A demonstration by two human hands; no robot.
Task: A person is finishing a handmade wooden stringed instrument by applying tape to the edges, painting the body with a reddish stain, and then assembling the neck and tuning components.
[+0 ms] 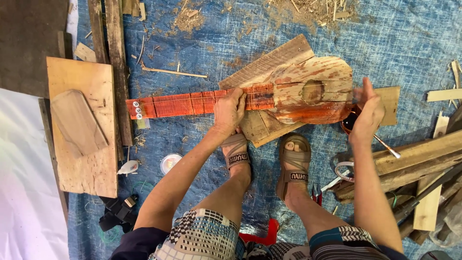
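Note:
A handmade wooden string instrument [288, 94] lies across scrap boards [269, 62] on a blue tarp. Its neck is stained red-orange and its body is partly stained, with a round sound hole. My left hand [229, 110] grips the neck where it meets the body. My right hand [366, 111] is at the body's right end, holding a thin brush [387, 146] whose handle sticks out below the hand. A small dark cup of stain [347, 124] sits just under that hand. My sandalled feet rest below the instrument.
A flat board with a shaped wood piece [79, 123] lies at left. Planks [414, 163] are stacked at right. Sawdust and chips litter the top of the tarp [404, 43]. A round white lid [170, 162], a black strap bundle [118, 214] and red-handled pliers [316, 193] lie near my legs.

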